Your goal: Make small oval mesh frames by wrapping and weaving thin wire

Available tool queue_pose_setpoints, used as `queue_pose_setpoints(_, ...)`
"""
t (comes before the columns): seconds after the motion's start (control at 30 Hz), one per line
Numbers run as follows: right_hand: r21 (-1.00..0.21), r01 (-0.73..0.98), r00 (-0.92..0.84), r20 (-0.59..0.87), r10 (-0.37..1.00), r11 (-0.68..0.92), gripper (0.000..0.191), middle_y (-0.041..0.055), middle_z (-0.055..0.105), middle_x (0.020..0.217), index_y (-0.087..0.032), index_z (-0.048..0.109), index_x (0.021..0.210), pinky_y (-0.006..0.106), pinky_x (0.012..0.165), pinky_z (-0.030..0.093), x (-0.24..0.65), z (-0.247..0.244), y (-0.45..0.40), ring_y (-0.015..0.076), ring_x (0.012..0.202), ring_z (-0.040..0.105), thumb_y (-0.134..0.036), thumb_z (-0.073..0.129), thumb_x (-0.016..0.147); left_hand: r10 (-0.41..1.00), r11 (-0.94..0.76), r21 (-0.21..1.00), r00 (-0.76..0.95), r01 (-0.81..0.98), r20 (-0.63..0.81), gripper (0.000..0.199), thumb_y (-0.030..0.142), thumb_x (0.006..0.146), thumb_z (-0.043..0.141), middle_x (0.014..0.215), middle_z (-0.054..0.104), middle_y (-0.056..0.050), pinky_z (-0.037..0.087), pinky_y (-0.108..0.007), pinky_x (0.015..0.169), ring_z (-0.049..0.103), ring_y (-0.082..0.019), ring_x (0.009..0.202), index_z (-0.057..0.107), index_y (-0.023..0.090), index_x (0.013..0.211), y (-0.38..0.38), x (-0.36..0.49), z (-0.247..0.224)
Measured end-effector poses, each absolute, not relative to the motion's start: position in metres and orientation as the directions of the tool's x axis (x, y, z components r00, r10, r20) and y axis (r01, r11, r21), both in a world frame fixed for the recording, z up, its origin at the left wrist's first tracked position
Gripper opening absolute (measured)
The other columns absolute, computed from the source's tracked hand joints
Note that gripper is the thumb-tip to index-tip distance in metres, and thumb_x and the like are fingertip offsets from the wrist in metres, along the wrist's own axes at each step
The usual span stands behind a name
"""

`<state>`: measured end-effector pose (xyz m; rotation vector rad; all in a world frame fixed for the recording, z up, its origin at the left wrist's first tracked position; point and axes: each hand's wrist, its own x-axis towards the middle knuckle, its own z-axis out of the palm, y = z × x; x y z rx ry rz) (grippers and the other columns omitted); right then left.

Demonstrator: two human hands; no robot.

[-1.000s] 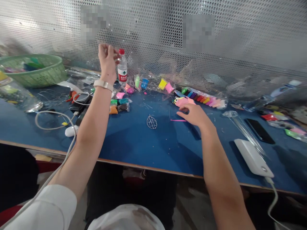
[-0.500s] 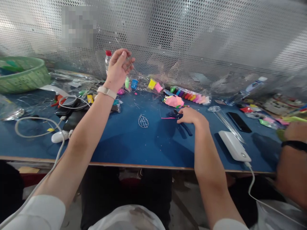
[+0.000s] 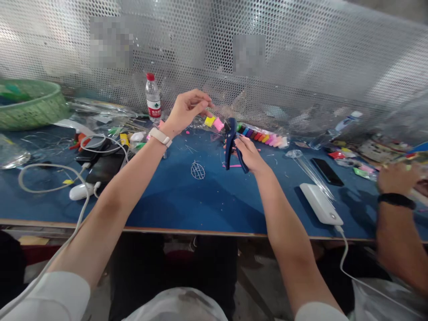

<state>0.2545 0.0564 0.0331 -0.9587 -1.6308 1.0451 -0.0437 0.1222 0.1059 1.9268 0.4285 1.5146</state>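
My right hand [image 3: 248, 152] grips dark blue pliers [image 3: 230, 143], held upright above the table with the head up and the handles spread apart. Fingers pinched together, my left hand [image 3: 194, 107] is raised to the left of the pliers. It seems to hold a thin wire, which barely shows. On the table below lies a small leaf-shaped wire mesh [image 3: 198, 170]. A thin pink stick [image 3: 232, 166] rests beneath the pliers. The pink clay figure behind my right hand is mostly hidden.
Coloured clay sticks [image 3: 262, 136] and small yellow and pink tubs [image 3: 214, 122] line the back. A water bottle [image 3: 153, 100] stands behind my left wrist. On the right are a white power bank [image 3: 321, 204], a phone [image 3: 327, 171] and a co-worker's hand [image 3: 397, 178].
My right hand has lifted the pliers off the table and turned them upright. My left hand has come down and to the right, towards them. The co-worker's hand has moved further into view.
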Motion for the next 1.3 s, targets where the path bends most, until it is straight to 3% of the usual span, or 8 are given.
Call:
queue_pose_setpoints(0.2, -0.936, -0.018, -0.222, 0.347, 0.911, 0.352, 0.069, 0.0086, 0.083, 0.125, -0.029, 0.081, 0.115, 0.043, 0.081, 0.078, 0.237, 0.031, 0.05, 0.0278, 0.106, 0.083, -0.094, 0.08, 0.092, 0.575, -0.685, 0.698, 0.433, -0.208, 0.694, 0.043, 0.058, 0.097, 0.096, 0.117, 0.09, -0.01, 0.073, -0.031, 0.087, 0.089, -0.019, 0.096, 0.086, 0.019, 0.113, 0.111, -0.04, 0.104)
queue_pose_setpoints(0.33, -0.902, 0.085, -0.219, 0.397, 0.891, 0.423, 0.069, 0.0079, 0.083, 0.11, -0.029, 0.08, 0.117, 0.041, 0.078, 0.075, 0.234, 0.032, 0.047, 0.0249, 0.094, 0.082, -0.095, 0.067, 0.101, 0.602, -0.583, 0.786, 0.539, -0.207, 0.589, 0.024, 0.038, 0.097, 0.092, 0.114, 0.091, -0.01, 0.072, -0.031, 0.081, 0.088, -0.018, 0.082, 0.09, 0.017, 0.108, 0.102, -0.037, 0.104)
queue_pose_setpoints(0.47, -0.821, 0.221, -0.204, 0.489, 0.848, 0.526, 0.073, 0.0065, 0.082, 0.092, -0.026, 0.08, 0.124, 0.04, 0.074, 0.069, 0.235, 0.033, 0.045, 0.0231, 0.08, 0.079, -0.093, 0.055, 0.108, 0.636, -0.496, 0.841, 0.568, -0.217, 0.522, 0.034, 0.048, 0.104, 0.083, 0.111, 0.091, -0.014, 0.072, -0.031, 0.075, 0.085, -0.019, 0.081, 0.089, 0.015, 0.101, 0.104, -0.033, 0.1)
queue_pose_setpoints(0.6, -0.77, 0.303, -0.227, 0.514, 0.827, 0.561, 0.081, 0.0085, 0.083, 0.098, -0.023, 0.078, 0.136, 0.04, 0.078, 0.067, 0.231, 0.03, 0.044, 0.023, 0.084, 0.081, -0.095, 0.055, 0.107, 0.645, -0.592, 0.8, 0.54, -0.095, 0.541, 0.029, 0.038, 0.092, 0.099, 0.104, 0.09, -0.012, 0.067, -0.025, 0.071, 0.077, -0.01, 0.065, 0.087, 0.013, 0.097, 0.11, -0.034, 0.096)
queue_pose_setpoints(0.77, -0.746, 0.359, -0.201, 0.526, 0.827, 0.561, 0.085, 0.0108, 0.083, 0.105, -0.021, 0.078, 0.134, 0.04, 0.082, 0.069, 0.227, 0.029, 0.045, 0.0222, 0.085, 0.08, -0.097, 0.053, 0.106, 0.644, -0.543, 0.839, 0.629, -0.026, 0.436, 0.028, 0.034, 0.089, 0.101, 0.1, 0.09, -0.014, 0.064, -0.025, 0.066, 0.075, -0.01, 0.063, 0.086, 0.013, 0.1, 0.109, -0.042, 0.098)
queue_pose_setpoints(1.0, -0.704, 0.474, -0.222, 0.485, 0.846, 0.528, 0.092, 0.0055, 0.076, 0.089, -0.022, 0.076, 0.14, 0.041, 0.06, 0.057, 0.23, 0.032, 0.04, 0.0181, 0.057, 0.062, -0.1, 0.041, 0.108, 0.632, -0.52, 0.852, 0.699, 0.065, 0.333, 0.02, 0.027, 0.09, 0.095, 0.099, 0.091, -0.012, 0.064, -0.025, 0.067, 0.076, -0.011, 0.063, 0.083, 0.014, 0.1, 0.105, -0.048, 0.104)
queue_pose_setpoints(1.17, -0.616, 0.535, -0.233, 0.55, 0.802, 0.578, 0.096, 0.0076, 0.072, 0.088, -0.018, 0.077, 0.132, 0.047, 0.077, 0.06, 0.23, 0.034, 0.04, 0.0239, 0.07, 0.068, -0.103, 0.04, 0.105, 0.619, -0.484, 0.866, 0.749, 0.125, 0.238, 0.024, 0.031, 0.089, 0.096, 0.103, 0.091, -0.012, 0.064, -0.027, 0.067, 0.075, -0.011, 0.062, 0.084, 0.015, 0.102, 0.11, -0.057, 0.105)
queue_pose_setpoints(1.3, -0.66, 0.517, -0.239, 0.5, 0.833, 0.544, 0.091, 0.0063, 0.074, 0.085, -0.021, 0.077, 0.121, 0.046, 0.079, 0.06, 0.228, 0.034, 0.038, 0.0232, 0.07, 0.069, -0.103, 0.042, 0.104, 0.613, -0.46, 0.872, 0.77, 0.165, 0.178, 0.026, 0.035, 0.088, 0.098, 0.1, 0.091, -0.01, 0.063, -0.025, 0.067, 0.075, -0.011, 0.062, 0.086, 0.017, 0.103, 0.115, -0.064, 0.102)
